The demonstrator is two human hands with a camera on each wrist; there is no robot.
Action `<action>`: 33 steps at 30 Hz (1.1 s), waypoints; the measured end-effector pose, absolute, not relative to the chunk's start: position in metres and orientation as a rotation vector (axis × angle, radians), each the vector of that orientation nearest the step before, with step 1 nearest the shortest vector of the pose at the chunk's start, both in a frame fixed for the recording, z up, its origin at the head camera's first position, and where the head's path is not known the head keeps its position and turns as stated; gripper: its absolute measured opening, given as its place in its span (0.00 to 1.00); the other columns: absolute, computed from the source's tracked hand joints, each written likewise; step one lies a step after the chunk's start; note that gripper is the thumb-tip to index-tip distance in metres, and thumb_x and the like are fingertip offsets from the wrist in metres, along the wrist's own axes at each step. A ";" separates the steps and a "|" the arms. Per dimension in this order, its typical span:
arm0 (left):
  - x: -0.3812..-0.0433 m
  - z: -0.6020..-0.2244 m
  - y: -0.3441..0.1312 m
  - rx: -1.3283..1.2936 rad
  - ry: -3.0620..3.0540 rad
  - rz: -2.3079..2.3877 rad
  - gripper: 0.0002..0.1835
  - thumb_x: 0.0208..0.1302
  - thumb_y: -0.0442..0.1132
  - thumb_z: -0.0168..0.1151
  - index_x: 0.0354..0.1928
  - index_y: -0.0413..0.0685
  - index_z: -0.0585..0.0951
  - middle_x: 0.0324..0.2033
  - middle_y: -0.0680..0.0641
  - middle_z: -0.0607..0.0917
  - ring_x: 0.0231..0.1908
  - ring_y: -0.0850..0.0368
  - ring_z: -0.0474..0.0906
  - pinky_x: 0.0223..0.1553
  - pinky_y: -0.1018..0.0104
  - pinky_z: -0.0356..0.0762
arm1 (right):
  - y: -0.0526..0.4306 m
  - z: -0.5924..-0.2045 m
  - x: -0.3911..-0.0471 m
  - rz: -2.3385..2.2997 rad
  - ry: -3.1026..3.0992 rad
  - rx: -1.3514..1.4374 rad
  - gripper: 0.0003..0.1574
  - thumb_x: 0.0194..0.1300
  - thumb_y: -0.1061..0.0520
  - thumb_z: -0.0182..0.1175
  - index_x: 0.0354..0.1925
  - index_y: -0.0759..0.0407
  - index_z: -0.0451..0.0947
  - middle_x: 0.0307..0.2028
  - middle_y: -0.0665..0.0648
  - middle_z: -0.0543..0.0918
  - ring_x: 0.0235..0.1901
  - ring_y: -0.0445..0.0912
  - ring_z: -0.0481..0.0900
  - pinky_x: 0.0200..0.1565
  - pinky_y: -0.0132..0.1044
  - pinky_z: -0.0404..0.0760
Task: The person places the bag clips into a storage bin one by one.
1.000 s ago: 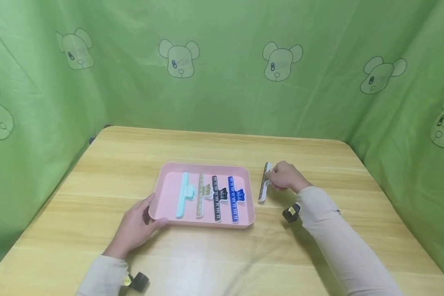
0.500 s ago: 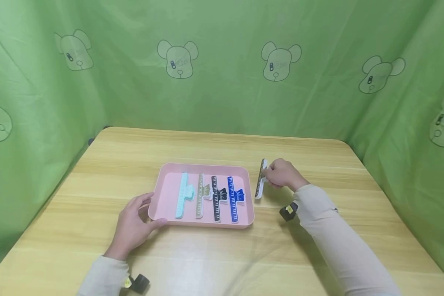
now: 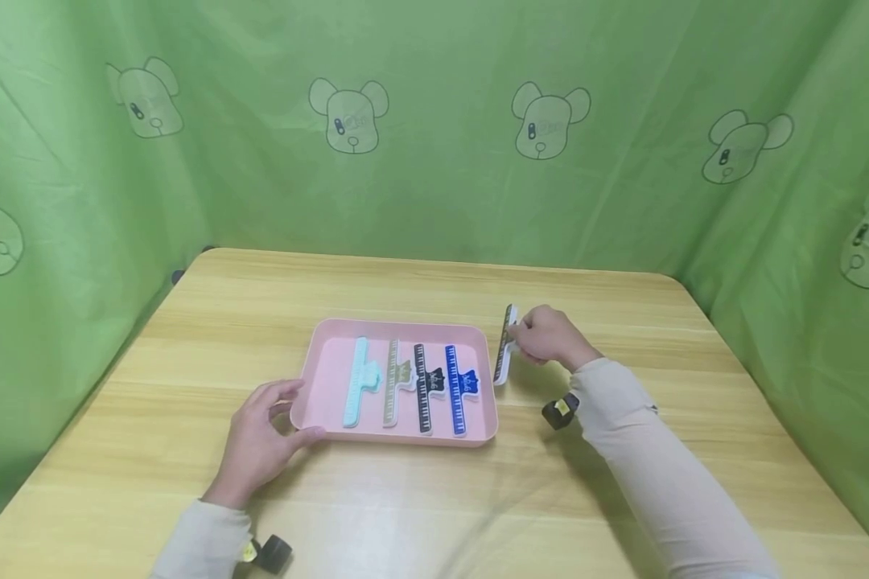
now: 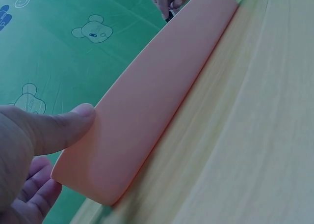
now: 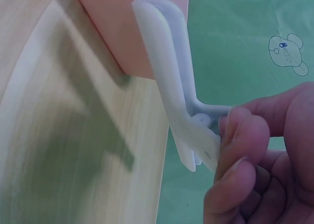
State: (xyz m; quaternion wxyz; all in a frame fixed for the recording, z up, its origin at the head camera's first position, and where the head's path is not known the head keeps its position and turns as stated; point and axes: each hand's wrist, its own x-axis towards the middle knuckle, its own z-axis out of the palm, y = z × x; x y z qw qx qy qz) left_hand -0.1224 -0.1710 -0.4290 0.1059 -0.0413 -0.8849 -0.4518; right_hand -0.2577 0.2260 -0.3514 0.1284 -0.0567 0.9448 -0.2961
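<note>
My right hand (image 3: 546, 334) pinches a long white clip (image 3: 505, 346) with a dark, keyboard-patterned face, by its handle. It hangs just beyond the right wall of a pink tray (image 3: 394, 438); the right wrist view shows the clip's white side (image 5: 167, 62) lifted off the table, its long bars together. My left hand (image 3: 261, 438) holds the tray's near-left corner, thumb on the front rim and fingers at the left side. Inside the tray lie a mint clip (image 3: 356, 386), a khaki clip (image 3: 392, 386), a black clip (image 3: 423, 394) and a blue clip (image 3: 456, 394), side by side.
The tray stands on a wood-grain table (image 3: 376, 515). A green curtain (image 3: 442, 201) printed with bear heads encloses the back and both sides. Black wrist devices (image 3: 561, 410) sit under each sleeve.
My right hand has moved left and a little away from me with the clip, bringing it near the tray's right wall. The left hand and the tray stay put.
</note>
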 end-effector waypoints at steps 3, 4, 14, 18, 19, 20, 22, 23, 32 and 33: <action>-0.123 -0.429 -0.171 -0.109 -2.618 -1.320 0.39 0.40 0.38 0.81 0.58 0.38 0.76 0.54 0.38 0.77 0.50 0.41 0.79 0.53 0.49 0.78 | 0.225 -0.350 -0.259 -0.870 2.751 -0.165 0.24 0.72 0.53 0.51 0.19 0.58 0.72 0.15 0.54 0.76 0.16 0.44 0.71 0.22 0.34 0.74; -0.122 -0.429 -0.172 -0.104 -2.622 -1.320 0.39 0.40 0.38 0.81 0.58 0.39 0.76 0.54 0.38 0.77 0.50 0.42 0.78 0.53 0.49 0.78 | 0.224 -0.350 -0.259 -0.873 2.752 -0.167 0.24 0.72 0.53 0.51 0.19 0.59 0.72 0.15 0.54 0.76 0.16 0.44 0.71 0.22 0.35 0.75; -0.122 -0.426 -0.173 -0.024 -2.663 -1.350 0.38 0.41 0.40 0.81 0.58 0.42 0.77 0.51 0.42 0.79 0.46 0.45 0.78 0.49 0.52 0.80 | 0.222 -0.345 -0.259 -0.881 2.761 -0.144 0.22 0.72 0.52 0.51 0.21 0.61 0.73 0.20 0.60 0.80 0.19 0.46 0.75 0.25 0.36 0.79; -0.123 -0.426 -0.173 -0.017 -2.664 -1.348 0.36 0.42 0.40 0.81 0.57 0.42 0.78 0.48 0.43 0.80 0.44 0.47 0.79 0.46 0.54 0.81 | 0.221 -0.342 -0.259 -0.873 2.767 -0.143 0.22 0.72 0.53 0.50 0.24 0.63 0.74 0.22 0.61 0.81 0.20 0.46 0.76 0.26 0.36 0.80; -0.123 -0.426 -0.173 -0.017 -2.663 -1.346 0.35 0.42 0.40 0.80 0.56 0.42 0.78 0.48 0.43 0.80 0.43 0.47 0.79 0.46 0.54 0.81 | 0.221 -0.342 -0.259 -0.876 2.767 -0.143 0.22 0.73 0.53 0.50 0.24 0.64 0.74 0.22 0.60 0.81 0.20 0.46 0.76 0.26 0.36 0.80; -0.123 -0.426 -0.173 -0.019 -2.662 -1.342 0.35 0.42 0.39 0.80 0.56 0.42 0.79 0.47 0.43 0.80 0.42 0.47 0.79 0.46 0.55 0.81 | 0.220 -0.342 -0.259 -0.880 2.765 -0.143 0.22 0.72 0.53 0.50 0.24 0.64 0.74 0.22 0.60 0.81 0.20 0.46 0.76 0.26 0.36 0.80; -0.123 -0.426 -0.173 -0.025 -2.659 -1.329 0.33 0.42 0.39 0.80 0.54 0.41 0.80 0.45 0.44 0.81 0.41 0.49 0.79 0.45 0.56 0.81 | 0.219 -0.341 -0.259 -0.892 2.762 -0.142 0.22 0.72 0.53 0.51 0.24 0.63 0.74 0.22 0.60 0.81 0.20 0.46 0.75 0.26 0.36 0.80; -0.123 -0.426 -0.173 -0.029 -2.656 -1.323 0.32 0.42 0.38 0.80 0.53 0.41 0.80 0.44 0.44 0.81 0.40 0.50 0.79 0.45 0.57 0.81 | 0.219 -0.341 -0.259 -0.902 2.758 -0.140 0.22 0.72 0.53 0.51 0.23 0.63 0.73 0.22 0.60 0.81 0.19 0.45 0.75 0.26 0.36 0.80; -0.123 -0.427 -0.172 -0.058 -2.634 -1.317 0.30 0.41 0.37 0.80 0.50 0.41 0.82 0.40 0.45 0.82 0.39 0.53 0.79 0.43 0.60 0.81 | 0.210 -0.340 -0.258 -0.979 2.722 -0.144 0.21 0.72 0.53 0.52 0.23 0.61 0.72 0.22 0.60 0.80 0.19 0.44 0.74 0.27 0.36 0.81; -0.123 -0.427 -0.172 -0.058 -2.636 -1.318 0.29 0.41 0.37 0.80 0.50 0.41 0.82 0.40 0.45 0.82 0.39 0.52 0.79 0.44 0.60 0.81 | 0.209 -0.339 -0.258 -0.985 2.717 -0.143 0.21 0.72 0.53 0.52 0.23 0.62 0.73 0.22 0.59 0.80 0.19 0.44 0.75 0.27 0.36 0.81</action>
